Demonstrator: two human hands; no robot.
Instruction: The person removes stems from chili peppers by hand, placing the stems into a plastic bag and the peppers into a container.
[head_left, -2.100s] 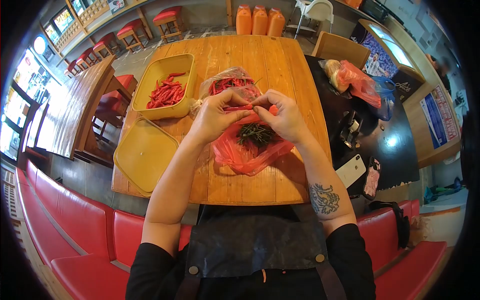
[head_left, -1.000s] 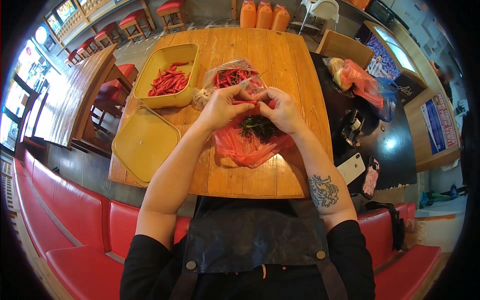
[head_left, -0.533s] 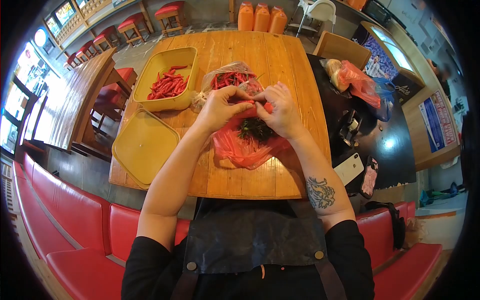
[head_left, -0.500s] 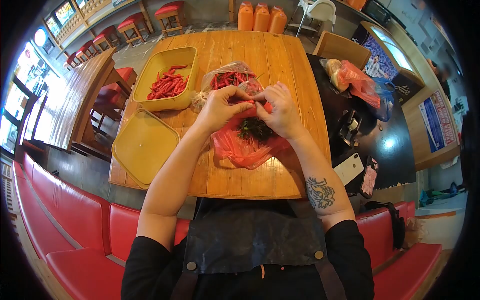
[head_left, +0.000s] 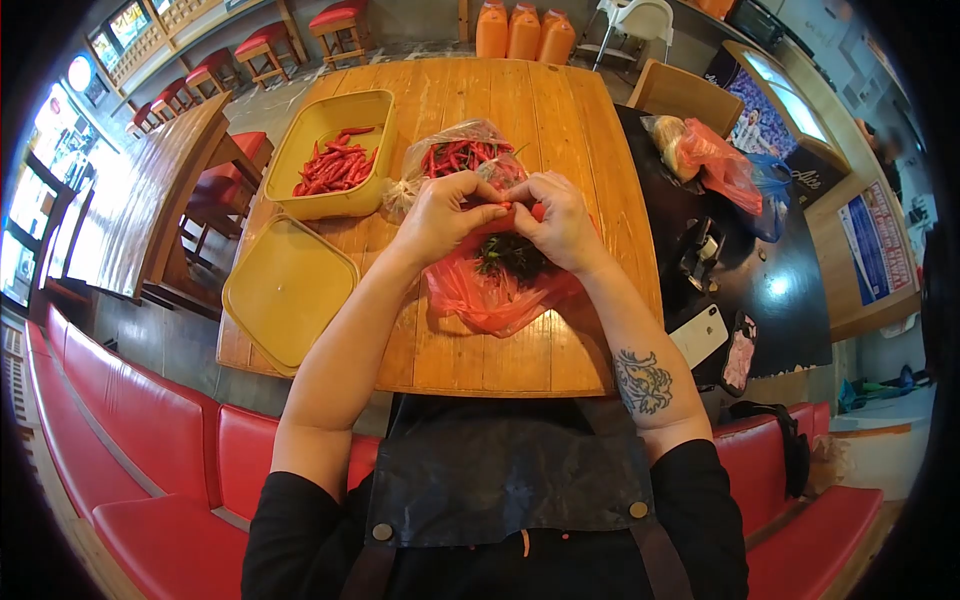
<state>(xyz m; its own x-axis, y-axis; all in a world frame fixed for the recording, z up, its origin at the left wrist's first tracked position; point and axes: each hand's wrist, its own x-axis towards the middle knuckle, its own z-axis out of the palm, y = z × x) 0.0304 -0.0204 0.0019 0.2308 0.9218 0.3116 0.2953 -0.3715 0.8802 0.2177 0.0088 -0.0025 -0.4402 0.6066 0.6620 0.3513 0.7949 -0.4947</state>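
My left hand (head_left: 443,222) and my right hand (head_left: 562,225) meet above the middle of the table, thumbs and index fingers closed in a pinch. Between the fingertips a small bit of a red chili pepper (head_left: 507,206) shows; the fingers cover the rest. Right below lies a red plastic bag (head_left: 478,305), spread out, with green chili stems (head_left: 510,257) on it. Just beyond my hands a clear plastic bag (head_left: 412,172) holds more red chilies (head_left: 462,156). To the left, a yellow plastic tub (head_left: 330,207) contains a heap of red chilies (head_left: 338,170).
The tub's yellow lid (head_left: 290,295) lies flat on the wooden table (head_left: 450,365), near my left forearm. On the black table (head_left: 775,320) at right are a phone (head_left: 699,336), a pink-patterned item (head_left: 739,354) and filled plastic bags (head_left: 718,165). Red bench seating (head_left: 165,435) runs alongside.
Both hands keep their pinch in nearly the same place; the right-hand fingers have shifted slightly. The tub, bags and lid stay where they were.
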